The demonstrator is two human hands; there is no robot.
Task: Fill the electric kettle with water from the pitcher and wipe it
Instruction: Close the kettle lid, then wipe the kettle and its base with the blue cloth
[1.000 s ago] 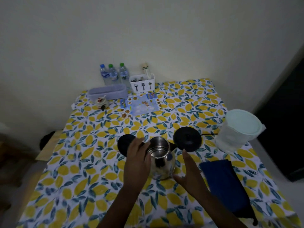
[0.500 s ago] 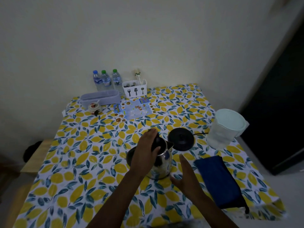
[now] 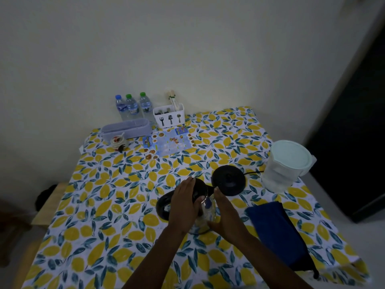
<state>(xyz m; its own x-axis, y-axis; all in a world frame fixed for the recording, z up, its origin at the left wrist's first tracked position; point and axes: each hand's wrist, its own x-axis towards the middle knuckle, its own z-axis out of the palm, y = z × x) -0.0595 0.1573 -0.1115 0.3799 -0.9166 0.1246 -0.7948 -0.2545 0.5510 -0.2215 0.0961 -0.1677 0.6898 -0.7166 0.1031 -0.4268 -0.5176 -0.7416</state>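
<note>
The electric kettle [image 3: 205,213] stands near the front middle of the table [image 3: 116,205], on its lemon-print cloth, just in front of its round black power base [image 3: 228,180] and off it. The left hand [image 3: 184,207] lies flat over the kettle's black lid [image 3: 200,189], fingers stretched out and pressing rather than gripping; the right hand [image 3: 224,215] is spread open against the kettle's steel side, steadying it without closing round it. The step looks like shutting the lid, though whether the kettle has water in it cannot be told from here. The pitcher [image 3: 285,165], capped with a pale lid, sits well to the right near the table's edge, and a folded dark blue cloth [image 3: 275,232] lies just right of the kettle. If the kettle is already filled, the next move calls for freeing one hand to take the blue cloth while the other keeps the kettle from sliding; if not, the lid must come up again and the pitcher be fetched. A second ago the kettle's mouth was open and the lid swung out to the left; now the lid is down under the left palm, and the right hand has moved up against the kettle's body.
</note>
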